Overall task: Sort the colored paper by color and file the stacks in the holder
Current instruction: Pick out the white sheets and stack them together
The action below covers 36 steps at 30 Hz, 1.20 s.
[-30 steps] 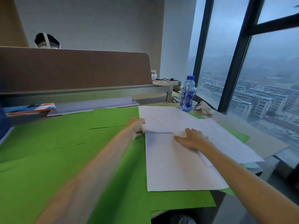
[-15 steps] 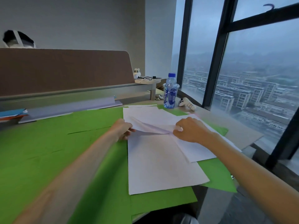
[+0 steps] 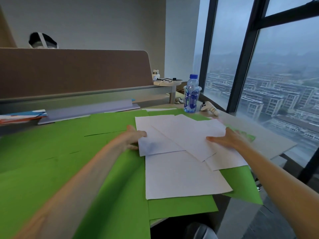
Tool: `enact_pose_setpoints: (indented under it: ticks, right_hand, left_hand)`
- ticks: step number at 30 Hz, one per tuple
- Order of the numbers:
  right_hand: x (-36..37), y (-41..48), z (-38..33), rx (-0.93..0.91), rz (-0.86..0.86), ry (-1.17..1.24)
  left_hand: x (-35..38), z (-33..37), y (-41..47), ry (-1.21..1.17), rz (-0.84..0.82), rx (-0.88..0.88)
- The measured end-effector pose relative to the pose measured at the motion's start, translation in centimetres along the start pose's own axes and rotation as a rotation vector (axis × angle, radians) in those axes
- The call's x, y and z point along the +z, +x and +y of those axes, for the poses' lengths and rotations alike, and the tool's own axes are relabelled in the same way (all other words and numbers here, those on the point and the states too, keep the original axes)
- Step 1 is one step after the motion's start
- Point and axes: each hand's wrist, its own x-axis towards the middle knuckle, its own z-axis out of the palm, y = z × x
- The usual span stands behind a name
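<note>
Several white sheets (image 3: 183, 171) lie fanned out on the right half of the desk, on top of green paper (image 3: 57, 161) that covers most of the desktop. My left hand (image 3: 133, 138) pinches the left edge of a white sheet, thumb on top and fingers under it. My right hand (image 3: 227, 139) lies flat with spread fingers on the right edge of the upper white sheets. More green sheets (image 3: 241, 185) stick out under the white ones at the right. No file holder can be made out.
A water bottle (image 3: 190, 94) and a small white toy (image 3: 209, 108) stand at the back right near the window. A lilac folder (image 3: 89, 111) and blue-and-orange papers (image 3: 22, 115) lie along the brown divider (image 3: 74, 73). Another person's head shows behind it. The desk edge runs at right.
My right hand has opened from a closed grip at the sheets' middle and slid right to lie flat on their right edge. The white sheets have shifted and fanned out. My left hand still holds the left edge.
</note>
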Motion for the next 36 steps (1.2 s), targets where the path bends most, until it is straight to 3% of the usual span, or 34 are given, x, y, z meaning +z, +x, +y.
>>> enact_pose_setpoints:
  ticks: [5, 9, 16, 22, 29, 32, 34, 36]
  right_hand:
    - [0.3, 2.2, 0.6, 0.093, -0.051, 0.072]
    - [0.1, 2.1, 0.4, 0.093, -0.05, 0.089]
    - [0.1, 2.3, 0.8, 0.073, -0.004, 0.103]
    - [0.1, 2.0, 0.9, 0.023, 0.029, 0.151]
    - [0.1, 1.2, -0.4, -0.11, 0.114, 0.545]
    - [-0.4, 0.4, -2.2, -0.197, -0.058, 0.661]
    - [-0.9, 0.0, -3.2, -0.183, -0.188, 0.504]
    - [-1.4, -0.2, -3.6, -0.194, -0.199, 0.411]
  left_hand:
    - [0.1, 1.0, 0.2, -0.364, -0.065, -0.076]
    - [0.3, 1.1, 1.2, -0.252, -0.014, -0.036]
    - [1.2, 1.3, 2.0, -0.379, -0.056, -0.069]
    - [3.7, 1.8, 2.1, -0.324, -0.053, -0.028]
    - [5.8, 1.4, 3.3, -0.173, -0.049, 0.038]
    - [6.4, 0.6, 5.1, -0.159, -0.067, 0.025]
    - [6.9, 0.9, 4.6, -0.136, -0.062, 0.037]
    - [7.3, 1.5, 3.6, -0.124, -0.062, 0.094]
